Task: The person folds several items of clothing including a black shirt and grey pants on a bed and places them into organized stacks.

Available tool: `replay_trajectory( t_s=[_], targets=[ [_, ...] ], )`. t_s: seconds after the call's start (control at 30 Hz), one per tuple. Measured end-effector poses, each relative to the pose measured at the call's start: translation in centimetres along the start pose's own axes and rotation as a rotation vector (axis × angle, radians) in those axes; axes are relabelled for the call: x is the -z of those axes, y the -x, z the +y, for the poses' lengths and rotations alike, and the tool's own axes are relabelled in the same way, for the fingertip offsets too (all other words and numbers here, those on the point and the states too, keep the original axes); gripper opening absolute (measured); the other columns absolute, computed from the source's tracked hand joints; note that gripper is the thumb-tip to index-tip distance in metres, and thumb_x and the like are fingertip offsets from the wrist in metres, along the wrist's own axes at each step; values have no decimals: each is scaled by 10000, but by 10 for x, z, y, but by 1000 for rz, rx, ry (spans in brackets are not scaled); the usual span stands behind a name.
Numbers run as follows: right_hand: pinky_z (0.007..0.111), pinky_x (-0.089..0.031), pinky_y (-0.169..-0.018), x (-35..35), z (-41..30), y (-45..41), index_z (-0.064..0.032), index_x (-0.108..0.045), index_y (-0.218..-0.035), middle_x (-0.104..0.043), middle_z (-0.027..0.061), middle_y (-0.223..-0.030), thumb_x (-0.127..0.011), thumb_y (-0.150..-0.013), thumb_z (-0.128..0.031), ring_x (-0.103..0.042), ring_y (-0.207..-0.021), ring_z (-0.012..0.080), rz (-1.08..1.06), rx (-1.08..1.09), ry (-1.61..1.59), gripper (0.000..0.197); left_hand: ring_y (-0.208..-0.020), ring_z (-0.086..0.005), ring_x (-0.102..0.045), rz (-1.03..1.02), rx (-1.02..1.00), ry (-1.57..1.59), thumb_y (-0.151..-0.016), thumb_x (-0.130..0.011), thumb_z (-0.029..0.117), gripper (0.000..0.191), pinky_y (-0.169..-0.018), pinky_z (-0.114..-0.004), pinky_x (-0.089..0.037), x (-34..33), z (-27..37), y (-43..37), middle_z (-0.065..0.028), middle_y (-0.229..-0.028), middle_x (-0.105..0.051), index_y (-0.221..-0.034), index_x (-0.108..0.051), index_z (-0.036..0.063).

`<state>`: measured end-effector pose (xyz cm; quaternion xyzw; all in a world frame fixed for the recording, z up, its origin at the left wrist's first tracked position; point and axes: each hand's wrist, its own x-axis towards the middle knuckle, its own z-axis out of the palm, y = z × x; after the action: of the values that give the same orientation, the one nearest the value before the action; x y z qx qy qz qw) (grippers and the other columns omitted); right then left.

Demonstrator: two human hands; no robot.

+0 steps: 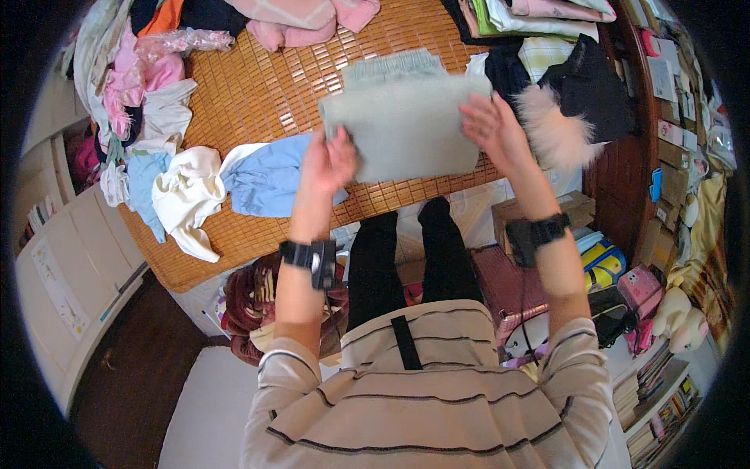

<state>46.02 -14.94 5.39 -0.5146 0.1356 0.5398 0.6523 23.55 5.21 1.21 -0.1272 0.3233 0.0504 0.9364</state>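
Note:
A pale grey-green folded garment (pixel 410 129) with a gathered elastic waistband (pixel 392 65) lies in front of me on a woven bamboo mat (pixel 258 111). My left hand (pixel 331 157) is over its left edge, slightly blurred, fingers loosely curled; whether it touches the cloth is hard to tell. Over the right edge, my right hand (pixel 489 126) has its fingers apart and grips nothing visible. To the left of my left hand lies a light blue garment (pixel 266 179), beside a crumpled white one (pixel 190 182).
Mixed clothes (pixel 149 76) are heaped at the far left, and a pink checked cloth (pixel 293 17) lies at the back. Folded clothes (pixel 545 20) stand in a stack at back right. A fluffy pale pink trim (pixel 556 126) rests by black clothing (pixel 592 88). Below the mat's front edge stands a cardboard box (pixel 574 211).

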Motion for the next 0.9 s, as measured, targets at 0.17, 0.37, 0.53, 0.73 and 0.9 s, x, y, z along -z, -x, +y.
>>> replay_trajectory(
  t_s=[0.17, 0.37, 0.53, 0.73, 0.9],
  targets=[
    [323, -332, -895, -20, 42, -52, -84, -430, -1175, -488, 105, -1127, -536, -773, -302, -460, -1014, 211, -36, 725, 865, 470, -796, -180, -488, 291, -667, -795, -815, -479, 302, 401, -693, -285, -416, -39, 11, -60, -104, -993, -483, -1138, -420, 72],
    [397, -304, -907, -15, 58, -56, -59, -367, -1214, -357, 170, -1211, -689, -620, -217, -371, -1100, 249, 574, 1039, 1284, 694, -1034, -283, -361, 412, -1436, -2235, -620, -709, 342, 743, -879, -402, -290, -61, 21, -72, -153, -1114, -399, -1207, -341, 74],
    [323, -389, -821, 26, 55, -81, -12, -348, -1208, -451, 160, -1115, -745, -587, -254, -462, -993, 199, 337, 415, 457, 776, -1004, -261, -455, 184, -745, -1664, -627, -721, 202, 743, -830, -366, -397, -6, 59, -93, -179, -1115, -436, -1206, -295, 16],
    [287, -395, -811, 38, 67, -69, -1, -393, -1159, -529, 109, -1018, -746, -588, -208, -502, -925, 188, 214, 377, 488, 703, -939, -225, -493, 283, -313, -1312, -539, -770, 196, 722, -768, -317, -424, 10, 60, -67, -144, -1052, -468, -1119, -395, -14],
    [295, -388, -822, 23, 79, -26, -10, -425, -1122, -519, 86, -1036, -740, -585, -185, -486, -953, 177, 269, 456, 556, 646, -902, -212, -511, 226, -417, -1606, -534, -749, 147, 667, -774, -304, -420, 6, 45, -43, -127, -998, -515, -1094, -419, -2]
  ],
)
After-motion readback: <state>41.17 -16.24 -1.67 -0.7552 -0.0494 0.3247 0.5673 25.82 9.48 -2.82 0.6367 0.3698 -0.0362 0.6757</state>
